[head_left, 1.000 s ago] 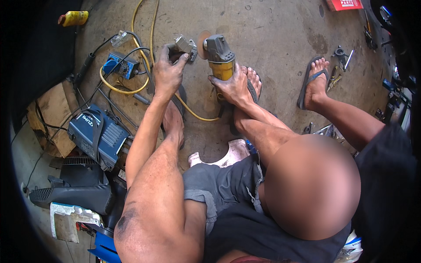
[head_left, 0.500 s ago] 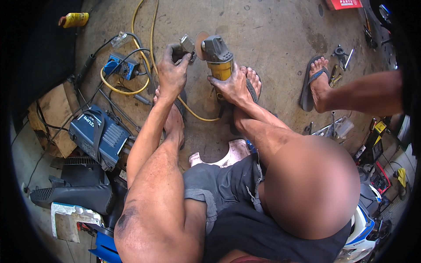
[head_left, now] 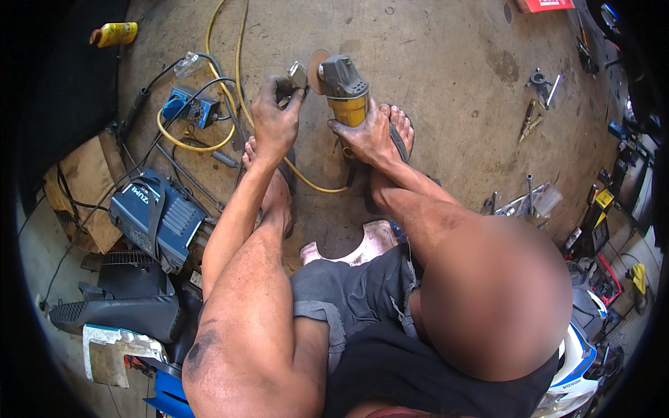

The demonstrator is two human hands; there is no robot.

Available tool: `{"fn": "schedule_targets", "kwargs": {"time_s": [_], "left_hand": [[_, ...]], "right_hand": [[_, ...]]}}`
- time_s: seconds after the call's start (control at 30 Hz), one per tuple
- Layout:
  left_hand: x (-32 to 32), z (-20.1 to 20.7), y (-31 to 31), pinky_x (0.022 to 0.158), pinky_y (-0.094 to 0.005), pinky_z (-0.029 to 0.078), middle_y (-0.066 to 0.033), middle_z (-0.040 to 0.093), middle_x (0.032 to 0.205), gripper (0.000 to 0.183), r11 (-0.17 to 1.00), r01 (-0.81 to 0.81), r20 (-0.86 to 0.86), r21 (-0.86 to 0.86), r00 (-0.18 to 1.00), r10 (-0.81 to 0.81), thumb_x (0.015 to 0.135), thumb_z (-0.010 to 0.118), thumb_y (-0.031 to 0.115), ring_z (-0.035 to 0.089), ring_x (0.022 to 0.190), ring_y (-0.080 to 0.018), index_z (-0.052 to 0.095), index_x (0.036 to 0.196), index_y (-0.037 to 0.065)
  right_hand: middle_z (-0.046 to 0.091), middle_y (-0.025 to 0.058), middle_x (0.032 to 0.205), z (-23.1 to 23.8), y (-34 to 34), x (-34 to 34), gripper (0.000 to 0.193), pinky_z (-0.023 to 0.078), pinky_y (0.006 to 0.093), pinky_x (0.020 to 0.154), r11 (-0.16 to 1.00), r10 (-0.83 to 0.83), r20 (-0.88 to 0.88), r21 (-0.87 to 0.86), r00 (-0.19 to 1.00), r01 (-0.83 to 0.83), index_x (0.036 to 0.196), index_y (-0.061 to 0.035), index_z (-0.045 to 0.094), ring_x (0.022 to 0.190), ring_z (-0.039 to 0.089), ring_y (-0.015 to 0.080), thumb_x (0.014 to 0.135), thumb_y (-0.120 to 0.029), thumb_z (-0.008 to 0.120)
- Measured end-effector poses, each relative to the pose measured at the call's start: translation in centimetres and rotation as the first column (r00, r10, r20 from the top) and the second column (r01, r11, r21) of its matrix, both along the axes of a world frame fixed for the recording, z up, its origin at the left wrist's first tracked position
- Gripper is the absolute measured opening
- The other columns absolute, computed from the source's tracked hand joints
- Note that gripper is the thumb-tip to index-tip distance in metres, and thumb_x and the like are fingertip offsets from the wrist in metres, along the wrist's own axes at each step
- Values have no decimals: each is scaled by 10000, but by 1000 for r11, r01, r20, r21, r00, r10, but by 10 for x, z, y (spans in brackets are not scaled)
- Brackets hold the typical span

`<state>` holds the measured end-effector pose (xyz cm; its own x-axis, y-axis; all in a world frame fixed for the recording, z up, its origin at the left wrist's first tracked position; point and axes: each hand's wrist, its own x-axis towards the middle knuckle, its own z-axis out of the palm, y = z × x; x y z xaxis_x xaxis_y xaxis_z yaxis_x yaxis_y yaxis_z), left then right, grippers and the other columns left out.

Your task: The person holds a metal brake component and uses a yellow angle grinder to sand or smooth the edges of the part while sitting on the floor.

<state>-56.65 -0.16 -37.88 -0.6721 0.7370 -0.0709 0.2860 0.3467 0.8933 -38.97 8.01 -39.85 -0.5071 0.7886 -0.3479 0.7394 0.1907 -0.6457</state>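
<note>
My left hand (head_left: pixel 274 120), its fingertips dark with grime, pinches a small silvery metal piece (head_left: pixel 297 74). Just right of that piece is the brown disc (head_left: pixel 318 71) of a yellow and grey angle grinder (head_left: pixel 348 106). I cannot tell whether disc and metal touch. Wrapped round the grinder's yellow body is my right hand (head_left: pixel 367 137), thumb on the left side. The grinder points away from me, and its disc stands on edge. A yellow cord (head_left: pixel 315 187) runs along the floor below it.
Left lie a blue welding machine (head_left: pixel 155 219), a blue control box (head_left: pixel 194 108), cables and a yellow bottle (head_left: pixel 115 34). To the right are pliers (head_left: pixel 532 128), a screwdriver (head_left: pixel 528 113) and a clear tray (head_left: pixel 546 200). A pinkish stool (head_left: pixel 376 244) is under me.
The other person's sandalled foot and leg at the right have left the view. My left hand has turned the metal piece slightly; the grinder has barely shifted.
</note>
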Motion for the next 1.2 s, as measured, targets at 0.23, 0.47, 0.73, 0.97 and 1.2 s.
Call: {"fn": "schedule_targets", "kwargs": {"time_s": [0.23,0.47,0.73,0.97,1.2], "left_hand": [[0,-9,-4,762,-363,530,-164,697,880,192,1000,-15,15,26,1000,14,852,706,47,687,809,-257,591,994,-11],[4,-9,-4,748,-377,523,-162,693,882,196,999,-32,7,14,999,32,845,709,50,678,803,-270,592,988,-15],[7,-10,-6,754,-376,513,-170,681,901,196,1000,-8,-41,-17,999,8,838,711,51,672,829,-283,597,984,-13],[9,-19,-11,765,-378,516,-167,681,908,208,999,-29,35,20,999,29,856,711,65,673,832,-277,588,1007,-8],[11,-21,-14,764,-375,513,-161,679,905,234,1000,-2,32,-1,999,2,846,723,76,672,837,-256,579,1014,1]], "right_hand": [[593,284,1043,3,1,-3,823,406,506,965,998,-13,92,-57,996,18,1185,44,545,1033,550,423,628,-488,833],[643,302,916,1,-1,-4,805,461,493,888,998,-26,26,52,999,24,1131,119,526,927,601,449,629,-429,837],[581,290,1094,6,3,-3,850,367,529,1013,992,-28,200,-112,979,51,1217,0,555,1107,522,419,619,-547,812],[646,324,926,13,1,-7,824,463,491,918,999,-31,107,-11,994,32,1161,117,521,947,610,467,634,-440,825],[649,327,909,9,2,-3,844,469,491,911,998,-47,55,-43,997,49,1175,128,508,930,620,475,632,-437,825]]}}
